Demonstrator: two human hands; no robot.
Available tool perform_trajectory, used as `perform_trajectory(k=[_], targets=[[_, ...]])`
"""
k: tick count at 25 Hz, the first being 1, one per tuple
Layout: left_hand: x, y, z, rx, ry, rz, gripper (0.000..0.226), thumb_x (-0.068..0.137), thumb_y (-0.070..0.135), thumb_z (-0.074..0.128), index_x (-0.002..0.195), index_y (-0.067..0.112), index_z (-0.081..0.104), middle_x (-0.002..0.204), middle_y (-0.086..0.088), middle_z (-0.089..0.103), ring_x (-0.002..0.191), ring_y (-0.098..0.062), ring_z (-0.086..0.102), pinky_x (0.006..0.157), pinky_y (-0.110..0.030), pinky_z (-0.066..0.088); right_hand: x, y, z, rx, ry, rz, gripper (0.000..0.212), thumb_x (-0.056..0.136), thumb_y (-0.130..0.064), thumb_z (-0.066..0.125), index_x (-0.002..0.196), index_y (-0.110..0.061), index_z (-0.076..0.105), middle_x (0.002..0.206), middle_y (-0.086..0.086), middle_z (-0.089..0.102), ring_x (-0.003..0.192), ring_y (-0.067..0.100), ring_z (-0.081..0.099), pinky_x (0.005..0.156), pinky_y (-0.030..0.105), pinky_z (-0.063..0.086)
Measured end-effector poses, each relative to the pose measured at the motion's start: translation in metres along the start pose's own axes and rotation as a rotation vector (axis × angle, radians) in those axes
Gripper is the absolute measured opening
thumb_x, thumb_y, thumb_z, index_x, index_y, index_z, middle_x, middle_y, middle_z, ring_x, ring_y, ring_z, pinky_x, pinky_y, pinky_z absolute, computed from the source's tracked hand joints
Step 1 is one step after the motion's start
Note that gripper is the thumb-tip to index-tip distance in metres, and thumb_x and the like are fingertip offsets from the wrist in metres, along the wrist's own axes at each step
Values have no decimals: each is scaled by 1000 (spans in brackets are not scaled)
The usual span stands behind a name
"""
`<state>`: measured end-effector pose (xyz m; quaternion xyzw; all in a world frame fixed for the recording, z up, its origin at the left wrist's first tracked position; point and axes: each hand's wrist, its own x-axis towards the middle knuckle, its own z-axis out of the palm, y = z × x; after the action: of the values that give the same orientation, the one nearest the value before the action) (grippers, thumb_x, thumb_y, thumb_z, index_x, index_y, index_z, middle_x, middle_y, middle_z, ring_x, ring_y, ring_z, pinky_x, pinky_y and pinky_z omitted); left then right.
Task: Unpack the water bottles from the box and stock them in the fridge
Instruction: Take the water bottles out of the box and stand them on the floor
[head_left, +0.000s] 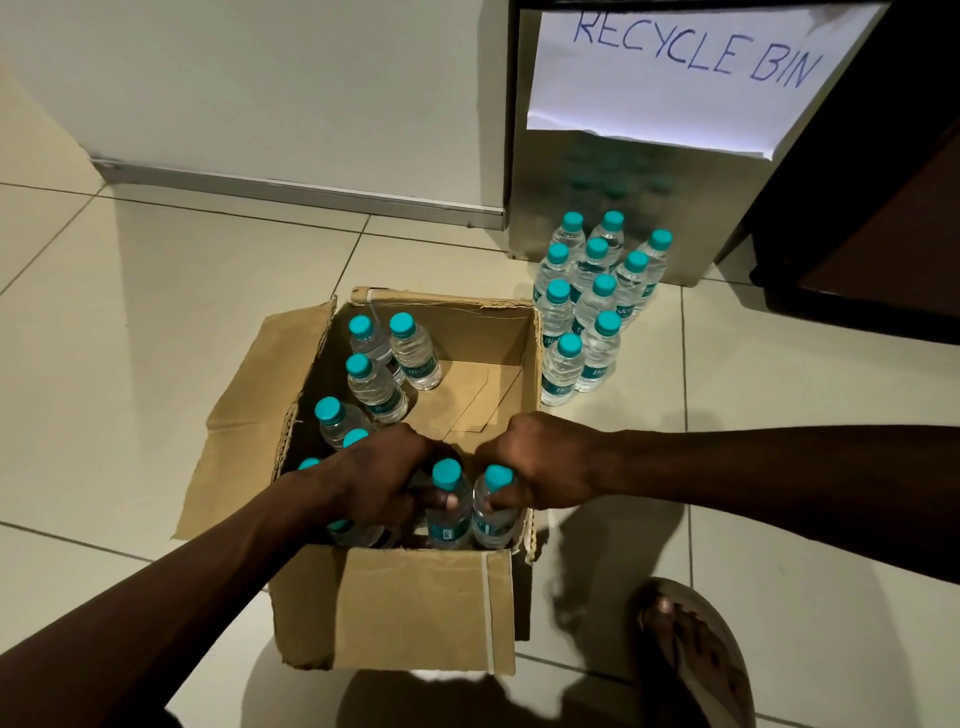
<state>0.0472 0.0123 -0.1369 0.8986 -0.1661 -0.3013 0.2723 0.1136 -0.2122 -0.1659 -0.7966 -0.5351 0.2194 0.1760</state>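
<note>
Reaching into the open brown cardboard box, I see my left hand and right hand each gripping a teal-capped clear plastic water bottle, fingers curled.

Open brown cardboard box sits lower centre of the frame, flaps out, about half empty on its right side. Small clear water bottles with teal caps stand upright inside, mostly along the left wall and the near edge. Another bunch of the same bottles stands upright on the floor, just right of the box, centre right.
</note>
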Motion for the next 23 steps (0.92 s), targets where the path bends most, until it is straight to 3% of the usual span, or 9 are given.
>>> perform_trajectory(k=[3,7,11,13,15,18,21,23], targets=[[-4,5,-17,-116,95,-7,28,92,26,67,117,33,58,105,22,64,97,10,60,91,-21,54,-4,2,-21,127,202,3,39,92,-44,65,119,-14,65,98,0,72,82,10,67,72,30,57],[-9,22,-44,-299,304,50,26,93,31,64,119,34,63,110,17,69,105,0,64,88,-30,58,-11,8,-61,344,460,122,44,89,-52,62,110,-13,69,96,1,72,84,15,69,74,44,57],[-7,43,-60,-464,475,85,29,97,34,58,124,27,65,113,11,71,106,-11,67,83,-39,61,-24,2,-95,431,547,144,35,92,-40,65,110,-11,69,98,2,73,90,19,70,80,46,57],[-3,53,-64,-545,519,126,30,98,28,55,127,21,64,115,7,72,108,-11,67,87,-36,59,-32,1,-109,432,557,138,32,94,-35,65,112,-10,69,102,1,72,95,19,70,83,43,58],[5,64,-68,-700,495,150,30,100,22,49,127,16,61,116,4,71,109,-11,67,89,-30,57,-41,4,-119,437,563,145,28,95,-31,65,112,-8,69,104,3,72,98,22,70,86,45,58],[26,78,-72,-838,434,129,34,101,24,46,131,14,58,123,-2,69,115,-17,65,96,-39,55,-57,15,-131,467,576,201,29,94,-29,65,114,-8,69,109,4,73,104,20,70,91,47,57],[47,95,-72,-836,385,165,25,101,18,48,123,16,60,122,0,66,111,-15,67,89,-36,59,-80,28,-140,507,572,271,40,88,-39,64,119,-13,68,116,-1,72,113,16,67,97,48,56],[60,102,-69,-736,333,230,20,101,18,52,120,19,57,125,-1,62,111,-18,67,89,-40,59,-91,36,-144,487,569,316,44,86,-41,64,121,-16,67,119,-3,71,115,14,66,97,46,56]])
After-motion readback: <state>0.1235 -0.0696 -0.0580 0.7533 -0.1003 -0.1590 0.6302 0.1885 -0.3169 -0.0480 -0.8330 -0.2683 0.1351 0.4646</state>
